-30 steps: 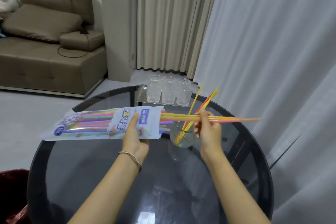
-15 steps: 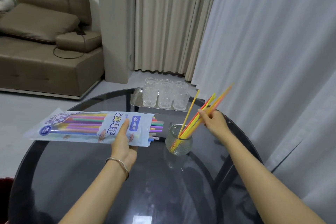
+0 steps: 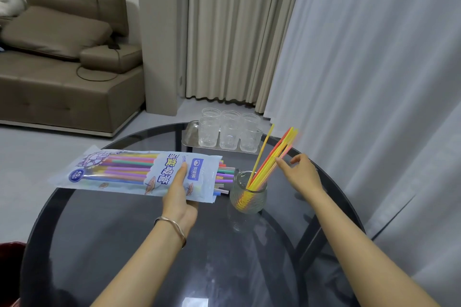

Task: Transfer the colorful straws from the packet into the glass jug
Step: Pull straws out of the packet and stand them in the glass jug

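Straws (image 3: 270, 162): leaned in the jug (image 3: 248, 193) on the bench (image 3: 124, 232); more are kept in the packet (image 3: 139, 173).
Left hand (image 3: 178, 197): packet is grasped.
Right hand (image 3: 300, 174): grip released, fingertips at the straws.

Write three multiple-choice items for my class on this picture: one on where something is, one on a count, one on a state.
1. Where is the glass jug?
A. on the sofa
B. on the table, right of the packet
C. on the tray

2. How many cups are on the tray?
A. two
B. four
C. six

3. How is the right hand?
A. open, at the straws
B. clenched
C. flat on the table

Key: 1 B, it stands on the table by the packet. 2 C, two rows of three. 3 A, fingers spread beside the straws.
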Motion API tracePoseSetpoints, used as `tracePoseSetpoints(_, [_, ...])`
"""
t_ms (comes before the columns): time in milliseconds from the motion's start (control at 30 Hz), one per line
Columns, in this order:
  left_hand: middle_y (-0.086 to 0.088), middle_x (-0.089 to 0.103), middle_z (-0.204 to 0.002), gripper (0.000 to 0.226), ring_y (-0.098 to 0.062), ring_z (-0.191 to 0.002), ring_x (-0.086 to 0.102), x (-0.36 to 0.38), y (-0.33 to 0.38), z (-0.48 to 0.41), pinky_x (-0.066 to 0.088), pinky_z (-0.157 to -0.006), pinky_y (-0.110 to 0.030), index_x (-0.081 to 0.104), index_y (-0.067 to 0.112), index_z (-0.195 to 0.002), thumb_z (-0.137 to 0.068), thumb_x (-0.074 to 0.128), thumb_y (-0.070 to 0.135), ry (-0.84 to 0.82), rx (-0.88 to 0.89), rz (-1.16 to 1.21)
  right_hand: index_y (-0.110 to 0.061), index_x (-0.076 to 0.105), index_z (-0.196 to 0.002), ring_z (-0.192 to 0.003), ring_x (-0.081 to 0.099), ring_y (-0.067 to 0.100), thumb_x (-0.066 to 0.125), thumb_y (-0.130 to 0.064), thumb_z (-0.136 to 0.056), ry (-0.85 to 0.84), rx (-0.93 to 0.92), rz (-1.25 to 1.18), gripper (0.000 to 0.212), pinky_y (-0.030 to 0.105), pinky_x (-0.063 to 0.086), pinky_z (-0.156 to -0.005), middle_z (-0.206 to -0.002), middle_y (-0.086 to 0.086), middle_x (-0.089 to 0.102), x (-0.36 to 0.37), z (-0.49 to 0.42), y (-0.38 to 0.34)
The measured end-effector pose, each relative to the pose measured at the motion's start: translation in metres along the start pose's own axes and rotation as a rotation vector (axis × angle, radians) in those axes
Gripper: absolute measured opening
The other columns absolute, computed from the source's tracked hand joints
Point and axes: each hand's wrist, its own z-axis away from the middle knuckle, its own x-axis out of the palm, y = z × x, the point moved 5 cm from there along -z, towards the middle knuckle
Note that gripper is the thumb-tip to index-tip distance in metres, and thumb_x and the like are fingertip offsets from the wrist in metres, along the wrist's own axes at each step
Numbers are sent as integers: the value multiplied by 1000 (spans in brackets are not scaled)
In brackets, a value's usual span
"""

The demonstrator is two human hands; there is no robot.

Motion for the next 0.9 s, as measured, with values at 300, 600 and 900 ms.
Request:
tracePoseSetpoints(300, [-5, 67, -114, 34, -18, -89, 66, 16, -8, 26, 54, -83, -43, 57, 20, -122, -88, 61, 24, -103, 3, -27, -22, 50, -88, -44, 56, 1, 44, -44, -95, -262, -66, -722, 24, 15, 40, -39, -63, -5, 62, 45, 102, -64])
tracePoseSetpoints(600, [-9, 64, -123, 42, -23, -98, 64, 12, -9, 36, 46, -100, -53, 55, 16, -128, -88, 61, 26, -59, -38, 8, -14, 50, -84, -67, 67, 27, 54, -32, -93, -24, -201, -720, 21, 39, 52, -58, -80, 15, 69, 41, 118, -75])
tracePoseSetpoints(900, [-2, 68, -102, 26, -14, -86, 65, 1, 18, 21, 51, -92, -41, 55, 18, -112, -88, 62, 22, -15, -28, 156, -16, 57, -84, -38, 36, 4, 60, -37, -88, -23, 6, -1031, 21, 15, 31, -37, -43, -9, 46, 19, 100, -60])
